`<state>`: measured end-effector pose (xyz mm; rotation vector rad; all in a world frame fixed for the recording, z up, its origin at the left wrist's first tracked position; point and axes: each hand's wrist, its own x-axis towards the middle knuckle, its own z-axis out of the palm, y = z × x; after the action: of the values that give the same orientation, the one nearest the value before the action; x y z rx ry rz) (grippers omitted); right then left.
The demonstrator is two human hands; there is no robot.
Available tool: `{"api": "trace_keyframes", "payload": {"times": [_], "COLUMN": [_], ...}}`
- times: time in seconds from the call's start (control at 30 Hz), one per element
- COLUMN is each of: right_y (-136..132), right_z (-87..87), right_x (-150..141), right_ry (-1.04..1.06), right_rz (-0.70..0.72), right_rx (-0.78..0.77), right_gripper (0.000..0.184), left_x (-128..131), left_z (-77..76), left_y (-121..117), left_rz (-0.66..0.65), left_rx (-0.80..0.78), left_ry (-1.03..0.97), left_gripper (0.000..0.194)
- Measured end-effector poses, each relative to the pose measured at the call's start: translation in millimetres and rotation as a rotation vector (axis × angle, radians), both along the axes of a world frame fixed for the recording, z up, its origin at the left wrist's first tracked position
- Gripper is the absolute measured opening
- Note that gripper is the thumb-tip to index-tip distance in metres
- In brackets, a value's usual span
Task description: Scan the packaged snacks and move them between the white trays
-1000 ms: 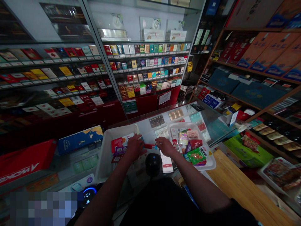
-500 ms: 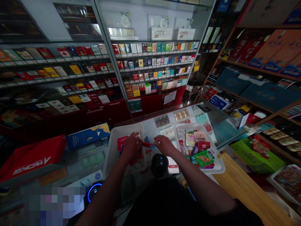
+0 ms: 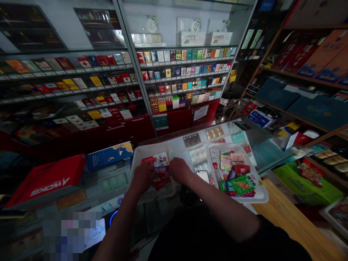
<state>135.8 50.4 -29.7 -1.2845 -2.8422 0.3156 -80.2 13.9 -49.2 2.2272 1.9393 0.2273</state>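
My left hand [image 3: 143, 177] is curled down over a white plastic tray [image 3: 152, 149] and rests on a red packet [image 3: 146, 159]. Other small packets lie in that tray, among them a white-and-red one [image 3: 161, 159]. My right hand [image 3: 178, 170] hangs just right of this tray, above its right rim, with the fingers curled down. Whatever the fingers of either hand may hold is hidden. A second white tray [image 3: 262, 197] heaped with colourful snack packets lies to the right of my right forearm.
A phone [image 3: 202, 176] lies on the glass display counter [image 3: 214, 133] between the trays. Lit cigarette-pack shelves stand ahead, and wooden shelves of boxed goods stand at right. A wooden counter [image 3: 288, 217] runs along the lower right. A red bag [image 3: 46, 181] and blue box [image 3: 110, 156] lie at left.
My hands have drawn closer together, and the small red item between them no longer shows. The whole scene has shifted right and down in view. The black round object has sunk into shadow.
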Motion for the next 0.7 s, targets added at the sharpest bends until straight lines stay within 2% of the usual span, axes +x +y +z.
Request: {"api": "trace_keyframes", "payload": {"times": [0.17,0.37,0.53,0.7], "right_y": [-1,-5,-8,-8], "right_z": [1.7,16.5,28.1,28.2], "right_x": [-8,0,18,44], "right_ry": [-0.002,0.027,0.096,0.152], "right_rz": [0.006,-0.002,-0.072,-0.135], "right_rx": [0.046,0.051,0.07,0.093], "right_gripper": [0.02,0.024,0.02,0.018], "left_x": [-8,-7,9,38], "left_z": [-3.2,-9.7,-2.1,10.4], "left_y": [-3,-3,2,7], "left_rz": [0.02,0.04,0.01,-0.037], "left_rx": [-0.049,-0.034,0.009,0.088], "left_ry": [0.08,0.055,-0.033,-0.105], "left_gripper": [0.017,0.026,0.034,0.039]}}
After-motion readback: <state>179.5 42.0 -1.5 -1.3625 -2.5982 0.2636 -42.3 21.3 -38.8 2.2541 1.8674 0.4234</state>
